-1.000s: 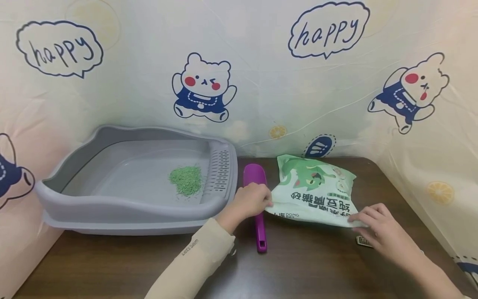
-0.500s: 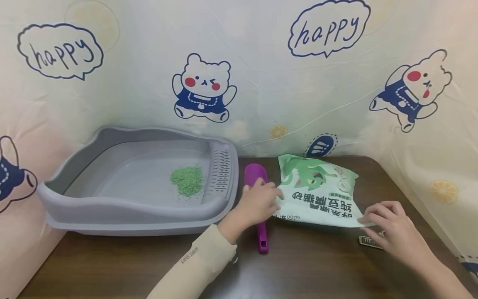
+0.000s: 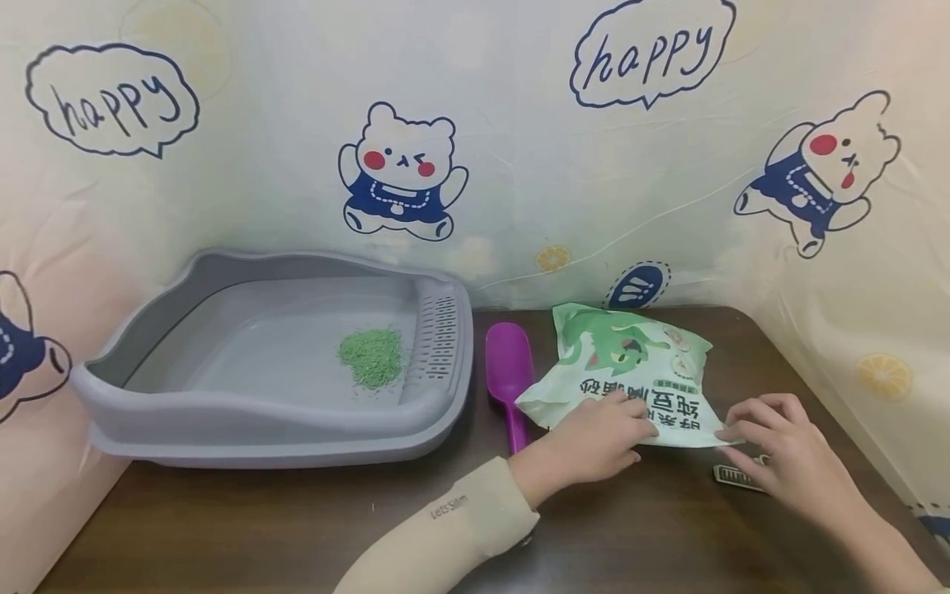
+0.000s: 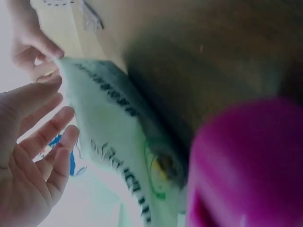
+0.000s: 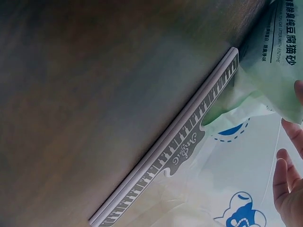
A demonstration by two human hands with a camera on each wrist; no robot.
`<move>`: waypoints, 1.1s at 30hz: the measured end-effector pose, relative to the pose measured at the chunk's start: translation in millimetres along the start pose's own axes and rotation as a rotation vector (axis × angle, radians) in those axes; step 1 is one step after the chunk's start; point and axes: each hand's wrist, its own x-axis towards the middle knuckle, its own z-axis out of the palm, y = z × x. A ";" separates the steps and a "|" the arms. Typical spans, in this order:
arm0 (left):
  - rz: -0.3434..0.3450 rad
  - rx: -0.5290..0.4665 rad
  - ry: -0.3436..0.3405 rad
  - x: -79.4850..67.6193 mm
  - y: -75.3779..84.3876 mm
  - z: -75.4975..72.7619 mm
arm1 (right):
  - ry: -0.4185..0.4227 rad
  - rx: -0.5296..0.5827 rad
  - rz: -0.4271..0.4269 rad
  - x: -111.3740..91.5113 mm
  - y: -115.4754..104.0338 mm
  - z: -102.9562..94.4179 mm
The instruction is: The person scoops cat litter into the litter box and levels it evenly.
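Observation:
A pale green bag of cat litter [image 3: 631, 379], printed with a green cat, lies on the table at the right. My right hand [image 3: 790, 454] pinches its near right corner between thumb and fingers. My left hand [image 3: 594, 437] is at the middle of the bag's near edge, covering part of the print. In the left wrist view the left fingers [image 4: 54, 137] are spread apart beside the edge, not gripping it. A purple scoop [image 3: 509, 363] lies left of the bag, its handle end hidden behind the left wrist.
A grey litter box [image 3: 275, 421] with a small pile of green litter [image 3: 371, 357] stands on the left. Below the right hand lies a flat strip with a piano-key print [image 5: 175, 142]. A patterned curtain [image 3: 512, 165] hangs behind the wooden table [image 3: 260, 528].
My left hand has let go of the bag's near left corner and moved right along its near edge, uncovering more of the scoop. The right hand still pinches its corner, slightly farther right.

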 end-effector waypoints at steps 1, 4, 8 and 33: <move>-0.006 0.019 -0.003 2.1 1.3 2.4 | -0.005 -0.006 -0.001 0.9 -0.3 -0.3; -0.022 0.044 -0.011 8.5 3.7 9.3 | -0.013 -0.023 -0.005 2.7 -0.8 -1.5; -0.037 0.062 -0.027 16.1 4.0 16.0 | -0.016 -0.032 -0.016 4.9 -1.1 -3.9; -0.097 -0.018 -0.019 19.9 5.0 20.3 | -0.081 -0.085 -0.283 24.7 -22.7 9.2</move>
